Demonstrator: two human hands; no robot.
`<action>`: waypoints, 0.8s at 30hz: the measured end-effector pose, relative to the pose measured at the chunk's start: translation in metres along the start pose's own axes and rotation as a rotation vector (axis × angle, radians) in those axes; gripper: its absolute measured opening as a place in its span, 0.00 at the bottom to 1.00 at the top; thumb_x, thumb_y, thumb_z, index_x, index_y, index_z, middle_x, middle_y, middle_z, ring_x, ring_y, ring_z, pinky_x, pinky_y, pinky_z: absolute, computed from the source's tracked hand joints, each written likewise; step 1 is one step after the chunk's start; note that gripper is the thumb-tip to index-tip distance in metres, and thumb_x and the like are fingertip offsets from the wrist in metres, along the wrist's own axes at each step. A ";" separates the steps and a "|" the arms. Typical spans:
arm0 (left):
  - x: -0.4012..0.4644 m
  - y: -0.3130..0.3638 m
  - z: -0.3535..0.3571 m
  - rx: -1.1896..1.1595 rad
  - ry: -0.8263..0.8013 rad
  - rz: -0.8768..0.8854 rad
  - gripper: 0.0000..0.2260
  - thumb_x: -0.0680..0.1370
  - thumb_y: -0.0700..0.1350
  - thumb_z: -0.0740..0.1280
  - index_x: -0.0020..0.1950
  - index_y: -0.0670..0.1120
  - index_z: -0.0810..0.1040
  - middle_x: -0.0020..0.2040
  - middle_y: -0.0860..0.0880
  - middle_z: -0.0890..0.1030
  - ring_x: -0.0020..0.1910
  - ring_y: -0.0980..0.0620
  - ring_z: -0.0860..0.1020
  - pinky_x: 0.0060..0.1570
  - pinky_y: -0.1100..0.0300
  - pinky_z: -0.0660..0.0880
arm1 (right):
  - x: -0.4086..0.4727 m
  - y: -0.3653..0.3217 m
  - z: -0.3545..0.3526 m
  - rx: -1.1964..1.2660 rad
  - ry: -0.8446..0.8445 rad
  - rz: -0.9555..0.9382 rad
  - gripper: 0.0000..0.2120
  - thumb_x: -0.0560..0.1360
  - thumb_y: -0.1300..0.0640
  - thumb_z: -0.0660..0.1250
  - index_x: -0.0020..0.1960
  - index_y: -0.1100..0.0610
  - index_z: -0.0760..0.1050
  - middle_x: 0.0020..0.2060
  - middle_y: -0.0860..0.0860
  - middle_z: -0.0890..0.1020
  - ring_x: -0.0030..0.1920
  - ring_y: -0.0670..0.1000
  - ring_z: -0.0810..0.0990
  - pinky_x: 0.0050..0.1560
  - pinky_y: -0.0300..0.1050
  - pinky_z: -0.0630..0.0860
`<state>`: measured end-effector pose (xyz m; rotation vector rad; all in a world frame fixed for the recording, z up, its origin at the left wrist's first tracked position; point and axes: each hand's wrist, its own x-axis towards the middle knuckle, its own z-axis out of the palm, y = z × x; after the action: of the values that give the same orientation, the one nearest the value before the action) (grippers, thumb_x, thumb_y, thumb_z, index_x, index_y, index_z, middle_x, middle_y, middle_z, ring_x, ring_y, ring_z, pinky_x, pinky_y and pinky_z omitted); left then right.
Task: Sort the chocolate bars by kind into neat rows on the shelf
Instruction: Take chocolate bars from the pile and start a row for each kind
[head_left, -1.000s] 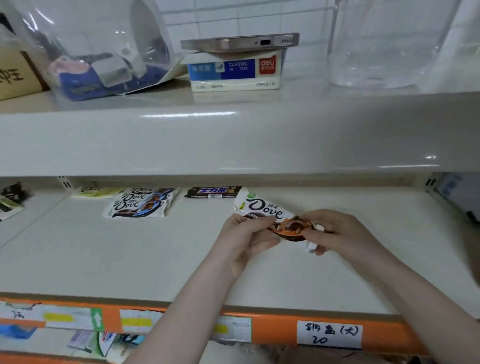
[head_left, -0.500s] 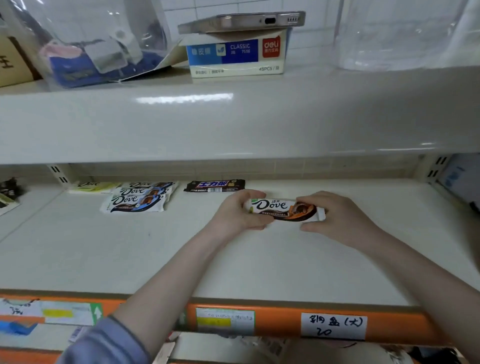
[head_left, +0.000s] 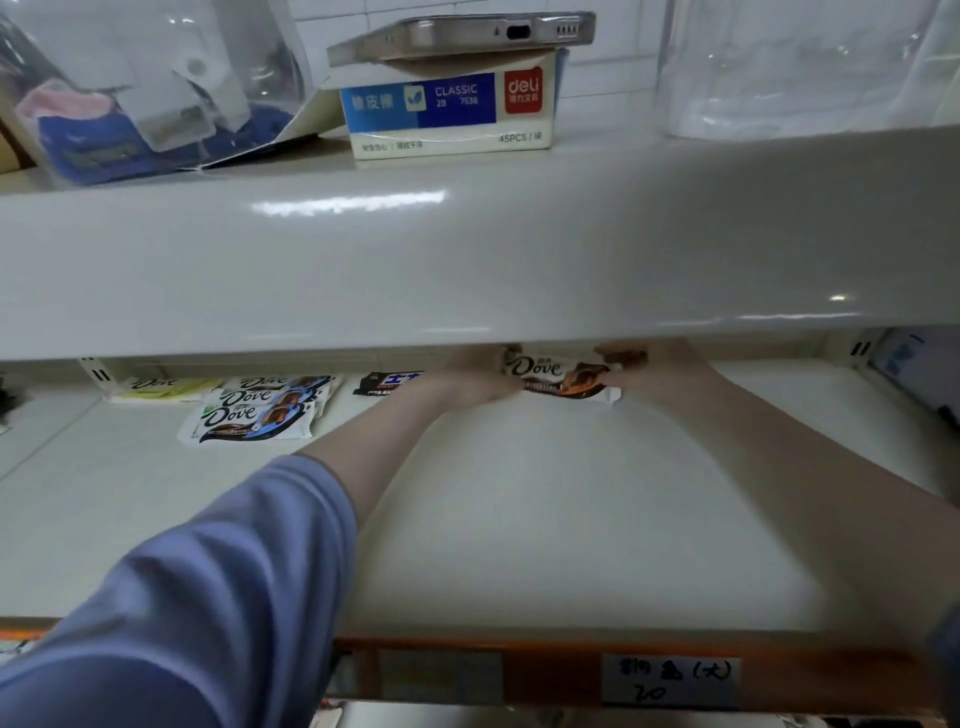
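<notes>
A brown-and-white Dove bar (head_left: 561, 376) lies at the back of the white shelf (head_left: 571, 519), held at both ends. My left hand (head_left: 480, 379) grips its left end and my right hand (head_left: 657, 371) grips its right end; the upper shelf's edge hides part of both hands. To the left, a row of blue Dove bars (head_left: 254, 410) overlaps front to back. A yellow-green Dove bar (head_left: 166, 388) lies beyond them at the far left. A dark bar with blue lettering (head_left: 389, 383) sits between the blue row and my left hand.
The upper shelf (head_left: 467, 260) overhangs close above my hands. On it stand a deli eraser box (head_left: 447, 109) with a phone (head_left: 462, 31) on top, and clear plastic bags (head_left: 145, 88). An orange price rail (head_left: 571, 670) with a handwritten label runs along the shelf's front.
Both hands carried the brown Dove bar from mid-shelf back towards the rear wall, turning it level. The camera moved closer and lower, so the upper shelf now covers part of my hands.
</notes>
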<state>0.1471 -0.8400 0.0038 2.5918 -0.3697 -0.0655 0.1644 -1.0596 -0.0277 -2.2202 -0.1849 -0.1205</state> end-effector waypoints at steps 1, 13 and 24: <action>0.003 -0.002 0.004 0.009 0.022 -0.009 0.13 0.74 0.43 0.67 0.58 0.46 0.75 0.47 0.47 0.78 0.44 0.51 0.73 0.35 0.62 0.66 | 0.004 0.003 0.002 0.040 0.004 0.019 0.16 0.66 0.69 0.71 0.54 0.63 0.79 0.44 0.54 0.80 0.49 0.55 0.79 0.60 0.52 0.73; 0.019 -0.023 0.024 0.259 0.098 0.029 0.16 0.77 0.51 0.64 0.63 0.46 0.77 0.55 0.42 0.79 0.60 0.44 0.71 0.55 0.58 0.66 | 0.014 0.011 0.011 -0.138 0.053 -0.053 0.10 0.72 0.62 0.67 0.52 0.60 0.80 0.52 0.55 0.83 0.53 0.51 0.79 0.48 0.36 0.68; 0.012 -0.029 0.042 0.401 0.228 0.046 0.15 0.76 0.54 0.62 0.57 0.48 0.77 0.51 0.47 0.80 0.56 0.44 0.73 0.52 0.57 0.65 | 0.000 0.011 0.011 -0.342 -0.046 -0.240 0.13 0.71 0.58 0.66 0.52 0.44 0.80 0.32 0.44 0.77 0.39 0.49 0.75 0.36 0.42 0.66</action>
<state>0.1612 -0.8397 -0.0465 2.9403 -0.3902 0.3521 0.1664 -1.0575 -0.0433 -2.5350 -0.4885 -0.2479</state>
